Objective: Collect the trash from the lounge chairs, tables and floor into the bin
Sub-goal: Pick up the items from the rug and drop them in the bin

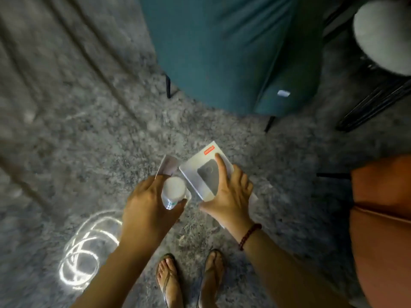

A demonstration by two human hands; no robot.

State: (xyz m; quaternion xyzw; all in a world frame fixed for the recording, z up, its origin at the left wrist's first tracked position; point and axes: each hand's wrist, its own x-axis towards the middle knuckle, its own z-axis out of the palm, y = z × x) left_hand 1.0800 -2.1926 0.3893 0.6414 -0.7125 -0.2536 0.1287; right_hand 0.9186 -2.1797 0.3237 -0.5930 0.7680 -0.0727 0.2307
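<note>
My left hand [146,205] is closed around a clear plastic bottle with a white cap [174,190], and a small white card or wrapper [168,166] sticks out past its fingers. My right hand [229,192] grips a flat white box [204,172] with a red label and a dark picture on its lid; the index finger lies across the lid. Both hands are held above the grey carpet, in front of my sandalled feet. No bin is in view.
A teal lounge chair [224,52] on thin black legs stands straight ahead, with a small white scrap [284,93] on its side. An orange chair [380,218] is at the right. A coil of white cable [85,252] lies on the carpet at the lower left. A pale round table top [382,34] on a black frame is at the upper right. Grey curtain hangs at the left.
</note>
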